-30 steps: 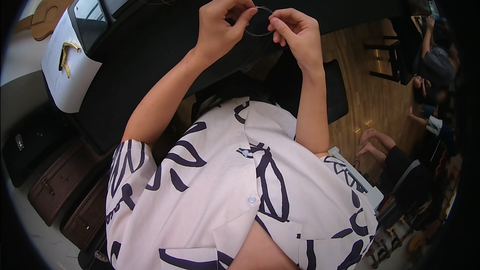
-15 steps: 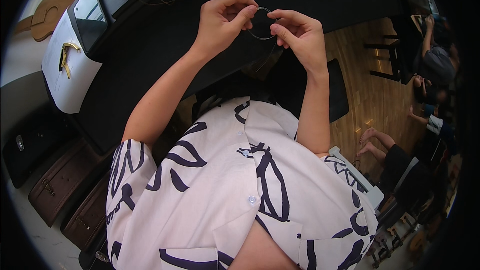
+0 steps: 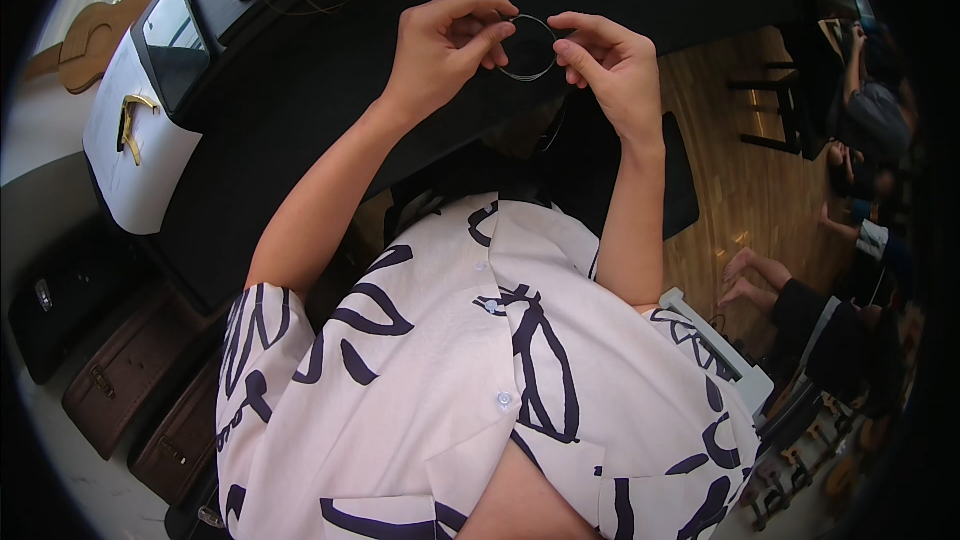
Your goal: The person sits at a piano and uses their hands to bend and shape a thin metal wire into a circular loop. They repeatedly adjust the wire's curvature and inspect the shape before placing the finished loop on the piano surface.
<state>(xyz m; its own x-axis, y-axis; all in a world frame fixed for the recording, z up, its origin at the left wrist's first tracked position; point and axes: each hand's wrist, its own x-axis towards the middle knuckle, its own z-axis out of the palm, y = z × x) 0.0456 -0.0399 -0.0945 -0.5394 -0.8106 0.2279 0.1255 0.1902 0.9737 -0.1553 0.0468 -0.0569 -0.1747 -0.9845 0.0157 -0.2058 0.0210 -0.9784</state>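
Occupying the frame's upper centre, the wire loop (image 3: 526, 79) is edge-pinched: left side by left hand (image 3: 450, 38), right side by right hand (image 3: 610, 58).

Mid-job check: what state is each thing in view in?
Wire loop: coiled, held up
Left hand: pinching the loop
Right hand: pinching the loop's other side
Gold clip: lying on white paper
Black-framed device: screen up, whether lit unclear
Brown case: apparently shut

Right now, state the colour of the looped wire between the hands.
The looped wire is silvery grey; head view shows it best.
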